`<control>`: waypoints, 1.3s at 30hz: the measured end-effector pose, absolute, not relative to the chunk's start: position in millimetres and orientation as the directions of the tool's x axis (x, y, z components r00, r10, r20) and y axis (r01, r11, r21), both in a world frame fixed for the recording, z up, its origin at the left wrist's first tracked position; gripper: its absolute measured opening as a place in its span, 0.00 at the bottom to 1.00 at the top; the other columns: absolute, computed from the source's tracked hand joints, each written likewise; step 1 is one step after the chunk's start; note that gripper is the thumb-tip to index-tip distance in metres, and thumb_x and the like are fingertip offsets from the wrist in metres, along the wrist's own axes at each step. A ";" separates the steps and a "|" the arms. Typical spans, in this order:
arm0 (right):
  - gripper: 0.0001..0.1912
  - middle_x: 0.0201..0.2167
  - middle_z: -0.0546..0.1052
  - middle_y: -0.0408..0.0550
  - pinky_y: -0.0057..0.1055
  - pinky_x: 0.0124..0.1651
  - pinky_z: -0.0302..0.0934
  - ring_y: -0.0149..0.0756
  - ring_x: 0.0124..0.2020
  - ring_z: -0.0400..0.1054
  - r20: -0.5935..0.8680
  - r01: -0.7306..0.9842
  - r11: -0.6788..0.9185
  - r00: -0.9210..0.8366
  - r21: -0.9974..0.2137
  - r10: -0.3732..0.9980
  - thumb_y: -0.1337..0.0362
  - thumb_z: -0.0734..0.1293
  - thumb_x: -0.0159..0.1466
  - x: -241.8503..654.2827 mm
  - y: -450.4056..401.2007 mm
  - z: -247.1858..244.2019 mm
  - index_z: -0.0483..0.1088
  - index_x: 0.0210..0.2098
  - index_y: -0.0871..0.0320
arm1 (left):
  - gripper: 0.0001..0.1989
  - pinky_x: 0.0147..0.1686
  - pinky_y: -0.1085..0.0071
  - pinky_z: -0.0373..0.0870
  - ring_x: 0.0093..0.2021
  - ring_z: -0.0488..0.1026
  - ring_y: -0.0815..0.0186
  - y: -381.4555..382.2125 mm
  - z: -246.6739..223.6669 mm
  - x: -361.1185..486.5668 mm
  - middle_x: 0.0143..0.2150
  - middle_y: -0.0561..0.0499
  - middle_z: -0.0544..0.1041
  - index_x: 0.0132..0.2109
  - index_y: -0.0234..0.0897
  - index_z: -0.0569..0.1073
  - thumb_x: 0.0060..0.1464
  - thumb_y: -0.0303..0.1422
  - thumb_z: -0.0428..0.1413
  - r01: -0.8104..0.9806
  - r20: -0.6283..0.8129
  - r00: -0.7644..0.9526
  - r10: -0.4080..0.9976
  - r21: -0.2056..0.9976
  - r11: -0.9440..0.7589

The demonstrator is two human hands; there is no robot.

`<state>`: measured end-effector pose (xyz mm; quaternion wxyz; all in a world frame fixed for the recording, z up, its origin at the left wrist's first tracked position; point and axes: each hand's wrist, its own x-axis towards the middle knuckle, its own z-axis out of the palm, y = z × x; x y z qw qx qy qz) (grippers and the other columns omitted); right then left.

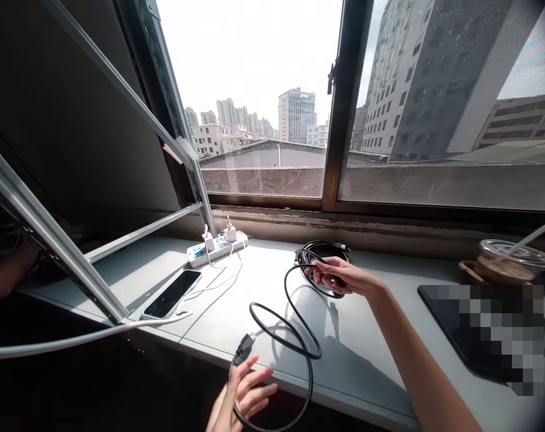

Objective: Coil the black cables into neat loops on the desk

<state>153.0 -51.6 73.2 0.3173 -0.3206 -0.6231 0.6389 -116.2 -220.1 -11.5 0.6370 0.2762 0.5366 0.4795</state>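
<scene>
A black cable (pixel 315 354) with a plug-like connector (pixel 244 346) at one end loops above the white tabletop's front edge. My right hand (pixel 333 275) pinches the cable. A dark piece in its grip is partly hidden by the fingers. Just behind that hand lies a coiled part of the black cable (pixel 320 249), with another connector end (pixel 341 246) showing at its far side. Low at the front edge, my left hand (pixel 245 396) has its fingers spread. The cable runs past its thumb, and the connector stands just above the fingertips.
A white power strip (pixel 218 247) with two chargers and a phone (pixel 173 294) lie to the left. A metal frame (pixel 51 228) slants there, with another person's hand (pixel 14 270) beyond. On the right are a lidded drink cup (pixel 511 261) and a dark flat item (pixel 452 330), partly pixelated.
</scene>
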 end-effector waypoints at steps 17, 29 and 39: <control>0.18 0.19 0.71 0.43 0.26 0.25 0.56 0.30 0.17 0.63 0.400 0.588 0.489 -0.286 -0.644 0.871 0.56 0.53 0.68 114.3 -198.9 29.6 0.71 0.44 0.54 | 0.21 0.31 0.70 0.71 0.28 0.74 0.65 -215.6 37.7 -90.6 0.34 0.47 0.77 0.39 0.35 0.71 0.55 0.49 0.47 0.075 0.111 -0.057 0.992 0.991 -0.106; 0.19 0.22 0.68 0.46 0.31 0.29 0.57 0.35 0.23 0.63 0.265 0.741 0.140 0.053 -0.657 0.963 0.48 0.57 0.62 157.5 -179.1 -17.1 0.64 0.25 0.55 | 0.17 0.19 0.73 0.61 0.14 0.64 0.67 -98.2 6.2 -129.4 0.10 0.55 0.63 0.23 0.37 0.66 0.51 0.44 0.46 0.331 -0.035 -0.101 0.994 0.941 0.066; 0.14 0.25 0.67 0.45 0.29 0.32 0.61 0.34 0.27 0.65 0.271 0.773 0.118 0.072 -0.623 0.960 0.55 0.58 0.63 139.7 -158.6 -19.7 0.62 0.27 0.56 | 0.25 0.18 0.70 0.60 0.15 0.65 0.63 -98.4 -19.7 -139.8 0.12 0.51 0.64 0.19 0.39 0.65 0.46 0.56 0.46 0.247 -0.069 0.025 0.997 0.967 0.061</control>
